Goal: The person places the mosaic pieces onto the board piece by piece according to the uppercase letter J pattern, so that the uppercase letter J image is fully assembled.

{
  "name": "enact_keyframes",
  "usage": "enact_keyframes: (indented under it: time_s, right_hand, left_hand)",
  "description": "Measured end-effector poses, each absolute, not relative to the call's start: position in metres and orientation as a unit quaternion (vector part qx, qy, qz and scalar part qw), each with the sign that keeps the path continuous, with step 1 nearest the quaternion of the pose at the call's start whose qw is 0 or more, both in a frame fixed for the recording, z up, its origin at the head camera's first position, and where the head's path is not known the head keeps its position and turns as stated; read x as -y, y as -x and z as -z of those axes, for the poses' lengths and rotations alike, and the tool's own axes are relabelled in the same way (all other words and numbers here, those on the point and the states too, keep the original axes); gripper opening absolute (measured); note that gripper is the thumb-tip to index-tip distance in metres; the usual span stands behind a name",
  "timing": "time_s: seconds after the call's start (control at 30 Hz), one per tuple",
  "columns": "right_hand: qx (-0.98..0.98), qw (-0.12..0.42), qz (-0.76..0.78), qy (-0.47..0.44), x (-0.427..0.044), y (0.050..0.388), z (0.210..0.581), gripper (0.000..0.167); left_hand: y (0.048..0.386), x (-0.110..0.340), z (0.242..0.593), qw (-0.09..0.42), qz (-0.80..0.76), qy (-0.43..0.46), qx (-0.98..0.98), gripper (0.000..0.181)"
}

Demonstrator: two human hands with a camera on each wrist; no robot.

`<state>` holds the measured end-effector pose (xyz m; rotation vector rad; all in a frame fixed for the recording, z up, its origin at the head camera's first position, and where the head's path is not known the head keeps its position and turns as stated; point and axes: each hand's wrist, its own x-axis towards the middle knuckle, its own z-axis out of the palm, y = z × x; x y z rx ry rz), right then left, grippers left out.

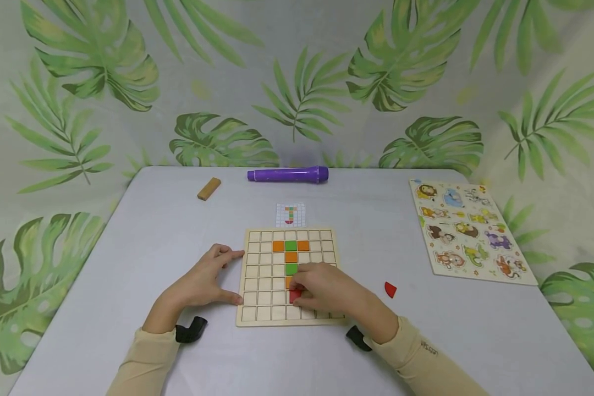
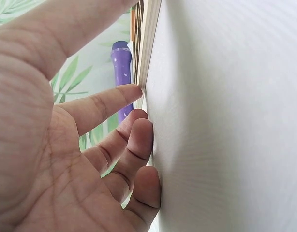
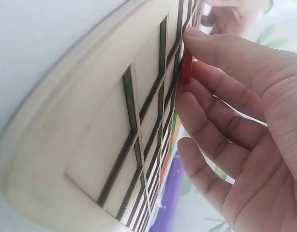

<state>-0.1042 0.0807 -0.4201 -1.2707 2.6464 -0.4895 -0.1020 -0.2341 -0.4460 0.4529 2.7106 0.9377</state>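
A wooden grid board (image 1: 264, 314) lies mid-table, with orange tiles (image 1: 291, 257) and green tiles (image 1: 290, 246) set in its cells in a T-like column. Between thumb and fingers my right hand (image 1: 326, 286) pinches a red tile (image 3: 187, 67) over a cell below that column; its far part is hidden by the fingers. The thumb and index fingertip of my left hand (image 1: 203, 280) touch the board's left edge, fingers extended. Just behind the board lies a small pattern card (image 1: 299, 215). A red quarter-circle piece (image 1: 390, 290) rests on the table to the right.
At the back of the table (image 1: 143, 247) lie a purple microphone-shaped object (image 1: 287, 175) and a small wooden block (image 1: 209, 188). An animal puzzle board (image 1: 455, 231) occupies the right side. Leaf-patterned cloth (image 1: 322, 82) hangs behind.
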Motion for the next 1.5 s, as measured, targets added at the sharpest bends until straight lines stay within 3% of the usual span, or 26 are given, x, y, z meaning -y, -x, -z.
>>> enact_keyframes:
  time_s: [1.5]
  right_hand:
    - [-0.885,0.069,0.157,0.434,-0.089,0.111,0.423,0.009]
  left_hand:
    - [0.104,0.235,0.449,0.124,-0.321,-0.147,-0.927,0.109]
